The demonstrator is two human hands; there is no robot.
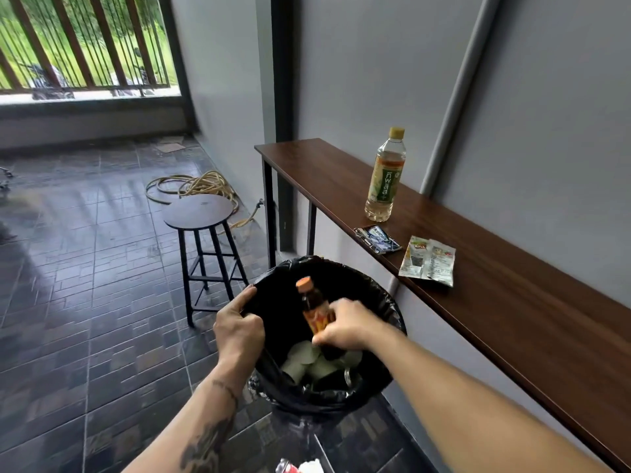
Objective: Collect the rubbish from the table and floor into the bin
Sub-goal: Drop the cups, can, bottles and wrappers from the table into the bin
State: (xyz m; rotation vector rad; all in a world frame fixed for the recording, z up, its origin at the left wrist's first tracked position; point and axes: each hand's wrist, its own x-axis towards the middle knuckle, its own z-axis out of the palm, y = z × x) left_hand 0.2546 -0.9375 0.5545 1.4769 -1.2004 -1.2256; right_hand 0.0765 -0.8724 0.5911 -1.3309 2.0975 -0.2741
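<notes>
A bin lined with a black bag stands on the floor beside the table. My left hand grips the bag's near-left rim. My right hand holds a small brown bottle with an orange cap upright over the bin's opening. Pale crumpled rubbish lies at the bottom of the bin. On the narrow wooden table stand a clear plastic bottle with a green label, a dark blue wrapper and two pale sachets.
A round dark stool stands left of the bin. A coiled yellowish hose lies on the tiled floor behind it. A red and white wrapper lies on the floor at the bottom edge. The grey wall runs along the table's far side.
</notes>
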